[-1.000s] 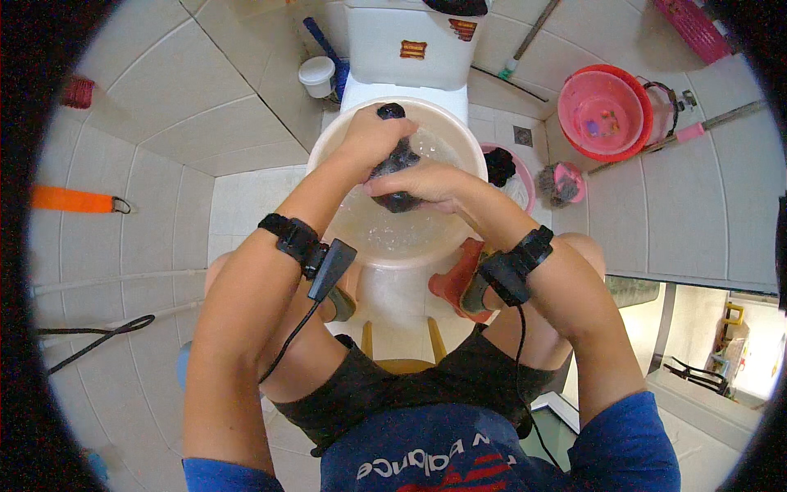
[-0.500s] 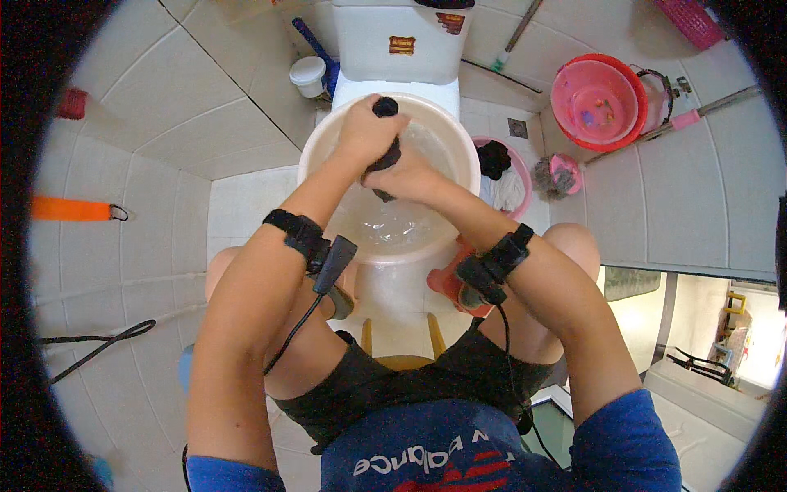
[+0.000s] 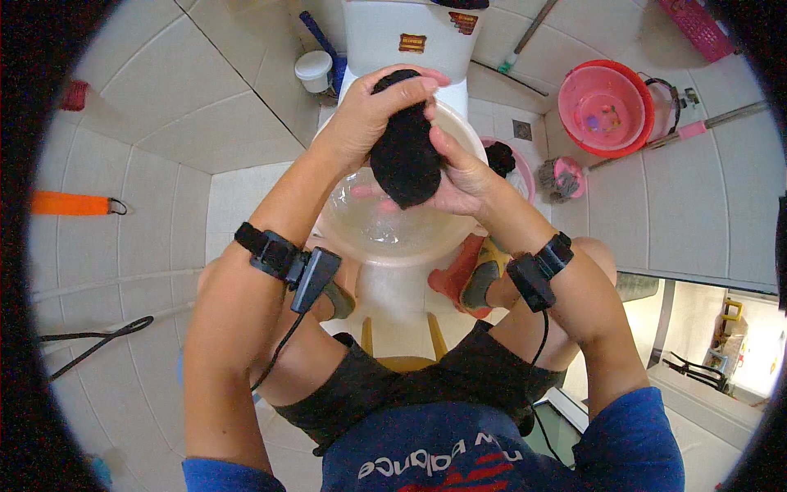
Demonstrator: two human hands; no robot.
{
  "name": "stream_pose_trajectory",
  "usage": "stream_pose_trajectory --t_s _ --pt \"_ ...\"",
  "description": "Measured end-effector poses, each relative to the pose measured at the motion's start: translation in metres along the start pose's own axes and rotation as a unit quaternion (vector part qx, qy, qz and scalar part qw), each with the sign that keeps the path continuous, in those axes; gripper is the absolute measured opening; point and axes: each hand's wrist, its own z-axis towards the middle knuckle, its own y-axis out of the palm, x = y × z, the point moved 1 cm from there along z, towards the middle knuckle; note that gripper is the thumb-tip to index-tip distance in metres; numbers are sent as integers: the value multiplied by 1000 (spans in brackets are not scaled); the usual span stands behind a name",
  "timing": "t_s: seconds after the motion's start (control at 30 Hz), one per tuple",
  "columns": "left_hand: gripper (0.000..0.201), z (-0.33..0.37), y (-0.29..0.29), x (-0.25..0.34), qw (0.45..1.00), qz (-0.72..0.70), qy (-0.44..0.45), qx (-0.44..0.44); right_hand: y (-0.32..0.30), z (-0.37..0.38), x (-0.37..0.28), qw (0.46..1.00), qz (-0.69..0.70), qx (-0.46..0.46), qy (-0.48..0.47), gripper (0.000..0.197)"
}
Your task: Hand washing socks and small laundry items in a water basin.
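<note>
A wet-looking black sock point(image 3: 406, 152) is spread between my hands, above a pale basin point(image 3: 395, 256) of water. My left hand point(image 3: 369, 115) grips its upper end, with the thumb laid across the front. Lower down, my right hand point(image 3: 463, 176) holds the sock's right side, thumb on the edge and fingers passing behind the fabric. Those fingers show partly past the sock's left side. The toe end of the sock points down toward the water.
Behind the basin stands a white toilet point(image 3: 402, 37). To the right, a pink tub point(image 3: 532, 187) holds black cloth point(image 3: 500, 157) and white cloth. A small white bucket point(image 3: 314, 74) stands at the back left. A long-handled brush point(image 3: 566, 176) leans by the right wall.
Both hands have risen out of the basin toward me. The sock, bunched and squeezed between them before, is now opened out flat.
</note>
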Motion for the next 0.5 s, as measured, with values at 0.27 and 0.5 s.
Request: stream_pose_trajectory --t_s 0.27,0.5 --pt "30 -7 13 9 989 -59 -10 -136 20 -13 0 995 -58 -80 -4 77" --pt "29 -2 17 2 993 98 -65 -4 27 -6 -4 952 -292 94 1 50"
